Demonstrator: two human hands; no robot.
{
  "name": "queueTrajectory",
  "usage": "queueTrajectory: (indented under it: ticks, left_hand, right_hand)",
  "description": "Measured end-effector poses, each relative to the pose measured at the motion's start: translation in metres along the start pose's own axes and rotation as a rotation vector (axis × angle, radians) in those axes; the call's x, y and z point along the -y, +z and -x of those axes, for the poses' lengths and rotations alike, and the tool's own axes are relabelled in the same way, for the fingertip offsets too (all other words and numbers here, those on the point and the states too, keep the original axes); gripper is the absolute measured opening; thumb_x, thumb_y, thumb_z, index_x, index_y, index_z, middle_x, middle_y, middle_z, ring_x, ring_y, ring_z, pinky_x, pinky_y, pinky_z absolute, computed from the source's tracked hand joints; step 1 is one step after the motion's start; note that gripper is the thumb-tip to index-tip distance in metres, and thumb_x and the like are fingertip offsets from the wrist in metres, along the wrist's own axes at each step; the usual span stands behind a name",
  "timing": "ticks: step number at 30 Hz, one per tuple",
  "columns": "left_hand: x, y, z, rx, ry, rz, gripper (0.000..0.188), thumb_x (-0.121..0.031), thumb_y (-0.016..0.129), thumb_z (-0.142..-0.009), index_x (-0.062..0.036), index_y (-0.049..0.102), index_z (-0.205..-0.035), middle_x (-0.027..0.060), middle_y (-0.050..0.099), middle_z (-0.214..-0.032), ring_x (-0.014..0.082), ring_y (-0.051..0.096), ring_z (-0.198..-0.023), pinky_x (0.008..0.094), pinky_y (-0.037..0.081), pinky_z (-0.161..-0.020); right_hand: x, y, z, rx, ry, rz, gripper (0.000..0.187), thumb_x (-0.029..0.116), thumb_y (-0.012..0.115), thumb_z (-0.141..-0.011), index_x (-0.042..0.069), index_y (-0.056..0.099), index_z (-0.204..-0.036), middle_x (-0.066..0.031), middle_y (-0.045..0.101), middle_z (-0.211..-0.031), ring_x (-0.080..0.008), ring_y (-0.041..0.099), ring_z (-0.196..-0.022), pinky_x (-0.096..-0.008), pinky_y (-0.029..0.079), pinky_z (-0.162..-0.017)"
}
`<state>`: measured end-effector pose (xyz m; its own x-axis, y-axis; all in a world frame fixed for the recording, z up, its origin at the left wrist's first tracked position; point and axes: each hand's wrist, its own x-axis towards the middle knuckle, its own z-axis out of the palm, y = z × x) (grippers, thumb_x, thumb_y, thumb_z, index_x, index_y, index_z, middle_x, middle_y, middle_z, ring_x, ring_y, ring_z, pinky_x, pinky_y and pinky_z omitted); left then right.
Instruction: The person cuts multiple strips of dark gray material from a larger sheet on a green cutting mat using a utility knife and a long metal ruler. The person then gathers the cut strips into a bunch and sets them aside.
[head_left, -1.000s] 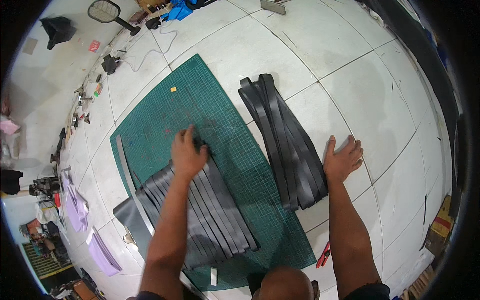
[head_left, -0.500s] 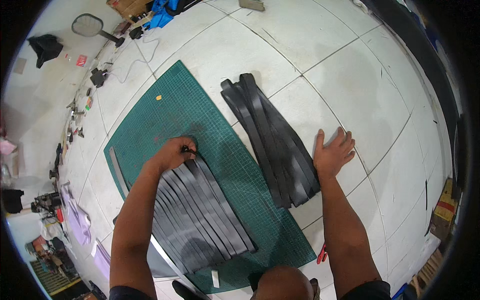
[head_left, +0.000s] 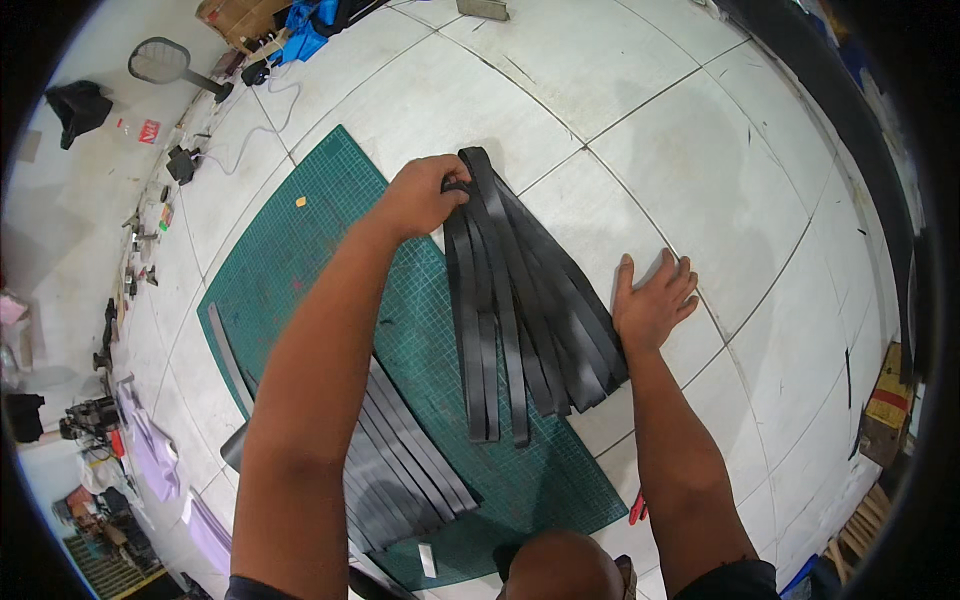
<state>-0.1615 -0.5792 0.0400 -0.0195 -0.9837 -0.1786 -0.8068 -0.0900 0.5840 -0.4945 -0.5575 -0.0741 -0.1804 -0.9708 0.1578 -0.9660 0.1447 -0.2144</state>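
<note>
At the far end of a fanned bundle of black strips, my left hand is closed on the strip ends. The bundle lies partly on the green cutting mat and partly on the floor tiles. Fingers spread, my right hand rests flat on the floor just right of the bundle. A second set of parallel dark strips lies on the near part of the mat, partly hidden by my left arm. On the mat's left edge is a metal ruler.
A small white block lies at the mat's near edge, and a red-handled tool beside my right forearm. A yellow scrap sits on the mat. Small tools and a cable line the left wall; a box stands far right.
My left hand has left the near set of strips and moved up and right to the bundle's far end. Some bundle strips now spread left over the mat. My right hand stays on the floor.
</note>
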Motion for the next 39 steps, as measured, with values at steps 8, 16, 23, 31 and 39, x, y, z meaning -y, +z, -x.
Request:
queueTrajectory:
  ticks: [8,16,23,31,39]
  left_hand:
    - [0.077,-0.02,0.078,-0.278,-0.187,0.198,0.048,-0.018,0.071,-0.09,-0.0031,0.058,-0.134,0.0159,0.062,-0.133,0.0301,0.061,-0.116,0.0426,0.05,-0.099]
    - [0.102,-0.018,0.203,0.162,-0.415,-0.131,0.043,-0.012,0.071,-0.088,-0.0025,0.063,-0.13,0.0173,0.065,-0.125,0.0308,0.062,-0.118,0.0411,0.048,-0.101]
    - [0.101,-0.017,0.195,0.157,-0.433,0.069,0.023,0.0,0.074,-0.083,0.0015,0.065,-0.104,0.0128,0.068,-0.102,0.0255,0.065,-0.095,0.0382,0.051,-0.084]
    - [-0.033,-0.05,0.167,0.318,-0.088,0.099,0.017,-0.005,0.073,-0.085,-0.0028,0.065,-0.1,0.0088,0.067,-0.093,0.0213,0.065,-0.09,0.0372,0.05,-0.082]
    - [-0.072,-0.038,0.029,0.268,0.138,0.098,0.019,-0.009,0.075,-0.083,-0.0051,0.064,-0.099,0.0052,0.066,-0.09,0.0186,0.063,-0.089,0.0355,0.05,-0.081]
  right_hand:
    - [-0.009,0.004,-0.002,-0.02,-0.006,0.041,0.072,0.054,0.052,-0.097,0.003,0.038,-0.147,-0.025,0.031,-0.152,-0.0454,0.023,-0.144,-0.0653,0.016,-0.116]
    - [-0.005,0.003,-0.001,-0.024,-0.014,0.041,0.072,0.053,0.054,-0.097,0.004,0.038,-0.147,-0.0245,0.032,-0.153,-0.0445,0.025,-0.144,-0.0646,0.017,-0.116]
    - [-0.004,-0.003,-0.001,-0.005,-0.002,-0.005,0.072,0.054,0.055,-0.096,0.003,0.041,-0.145,-0.0251,0.032,-0.153,-0.0448,0.025,-0.144,-0.0647,0.016,-0.116]
    - [-0.007,0.0,-0.002,0.005,0.011,0.041,0.075,0.056,0.053,-0.096,0.003,0.039,-0.147,-0.0252,0.032,-0.152,-0.0459,0.023,-0.145,-0.065,0.016,-0.116]
    - [-0.009,0.001,-0.003,-0.008,0.024,0.008,0.072,0.054,0.055,-0.095,0.003,0.042,-0.143,-0.025,0.032,-0.152,-0.046,0.021,-0.145,-0.0641,0.014,-0.116]
